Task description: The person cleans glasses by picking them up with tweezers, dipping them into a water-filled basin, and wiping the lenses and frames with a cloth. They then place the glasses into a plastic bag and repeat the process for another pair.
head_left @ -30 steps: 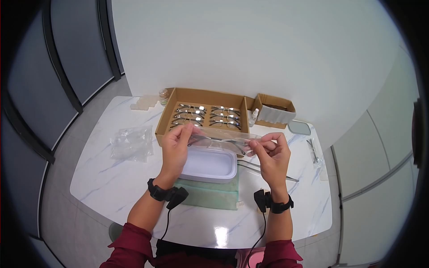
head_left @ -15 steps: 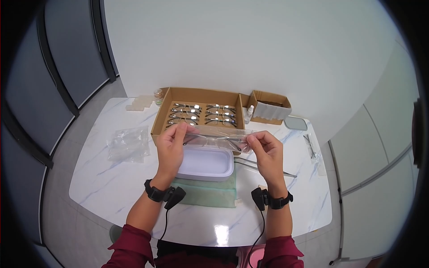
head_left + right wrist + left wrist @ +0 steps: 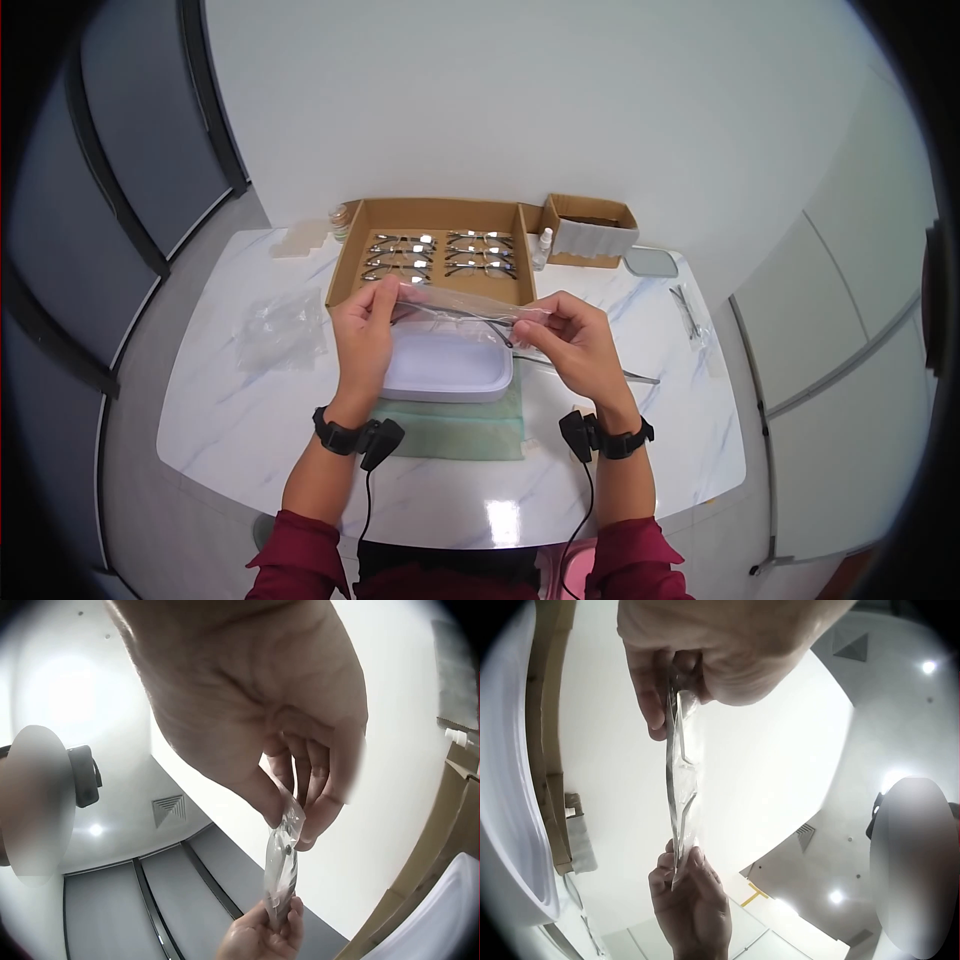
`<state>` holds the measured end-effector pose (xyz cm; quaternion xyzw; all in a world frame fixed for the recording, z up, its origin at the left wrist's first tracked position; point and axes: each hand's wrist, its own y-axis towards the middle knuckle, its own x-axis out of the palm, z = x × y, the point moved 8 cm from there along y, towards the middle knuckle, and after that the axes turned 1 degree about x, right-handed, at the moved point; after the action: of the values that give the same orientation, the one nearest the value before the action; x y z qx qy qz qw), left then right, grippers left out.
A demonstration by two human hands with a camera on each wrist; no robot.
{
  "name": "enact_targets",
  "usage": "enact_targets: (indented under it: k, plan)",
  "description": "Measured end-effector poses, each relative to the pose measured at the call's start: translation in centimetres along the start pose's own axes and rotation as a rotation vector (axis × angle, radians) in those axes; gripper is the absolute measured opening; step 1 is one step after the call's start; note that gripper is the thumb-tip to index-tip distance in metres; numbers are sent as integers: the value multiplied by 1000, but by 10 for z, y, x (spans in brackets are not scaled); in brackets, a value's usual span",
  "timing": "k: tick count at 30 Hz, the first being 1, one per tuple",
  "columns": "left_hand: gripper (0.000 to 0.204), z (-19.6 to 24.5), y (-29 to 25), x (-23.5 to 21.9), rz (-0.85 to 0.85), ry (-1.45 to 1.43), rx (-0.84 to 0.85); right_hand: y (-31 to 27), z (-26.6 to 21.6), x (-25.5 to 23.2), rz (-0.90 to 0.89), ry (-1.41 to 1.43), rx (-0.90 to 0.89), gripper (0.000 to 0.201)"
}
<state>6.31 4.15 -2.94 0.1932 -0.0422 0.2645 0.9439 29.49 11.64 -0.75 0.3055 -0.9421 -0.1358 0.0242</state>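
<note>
- The largest thing is the white marble-patterned table (image 3: 235,430), which fills the lower middle of the head view.
- On it, in the upper middle of the frame, stands the open cardboard box (image 3: 440,212); inside, folded eyeglasses (image 3: 480,255) lie in two columns.
- Below the box, near the centre, is the pale lavender plastic tub (image 3: 445,394), set on a green cloth (image 3: 460,440); I see nothing in it (a part of it is hidden by the bag).
- The left hand (image 3: 363,325), left of centre, pinches one end of the bag between thumb and fingers. The right hand (image 3: 575,345), right of centre, pinches the other end, so the hands are apart with the bag stretched between.
- The clear plastic bag (image 3: 460,298) is in the air at the centre of the frame, before the far rim of the tub, and one pair of eyeglasses (image 3: 480,318) shows through it.
- In my judgement, the step in hand is the handling of this bagged pair; whether the bag is sealed, I cannot tell.
- The next move, I think, calls for a firm hold with one hand while the other finds the bag's opening, without bending the thin temples.
</note>
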Motion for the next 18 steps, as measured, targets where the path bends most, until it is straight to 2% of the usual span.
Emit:
enact_targets:
  k: [3,6,8,10,13,15,18]
  plan:
    - [31,-5,2,2,-93,-16,-25,1,5,-4,19,-27,-19,12]
    - [34,-11,8,-7,-94,50,-49,-2,0,-8,7,-99,24,9]
    - [36,-10,11,-5,-121,26,-79,-4,-8,-8,6,-21,-4,10]
    - [42,6,14,-18,46,82,-40,-4,-6,-17,16,21,-22,10]
    - [45,19,18,-30,96,-32,5,-8,-1,-34,96,-12,-8,10]
    - [48,21,22,-41,85,-50,6,-22,-6,-71,306,111,-46,11]
    - [48,32,26,-55,115,-130,54,-49,6,-140,531,10,-61,11]
